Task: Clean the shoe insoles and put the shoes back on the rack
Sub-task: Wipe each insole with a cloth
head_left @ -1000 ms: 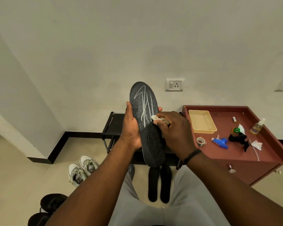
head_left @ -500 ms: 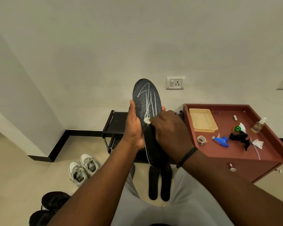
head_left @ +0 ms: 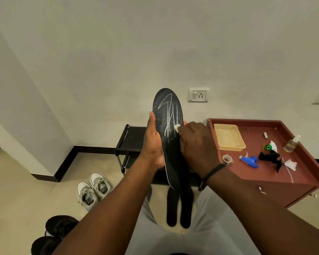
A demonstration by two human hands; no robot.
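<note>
1. The right hand (head_left: 193,144), pinching a white wipe (head_left: 176,128), has slid up the insole (head_left: 170,133) from a second ago: scrubbing continues.
2. The left hand (head_left: 153,142) has its grip clenched round the upright insole, at picture centre.
3. The yellow tray (head_left: 228,138), at 3 o'clock on the tabletop (head_left: 265,173), looks empty.

Right hand (head_left: 195,144) hides wipe (head_left: 176,128) mostly; black shoes (head_left: 50,236) cut by edge.
</note>
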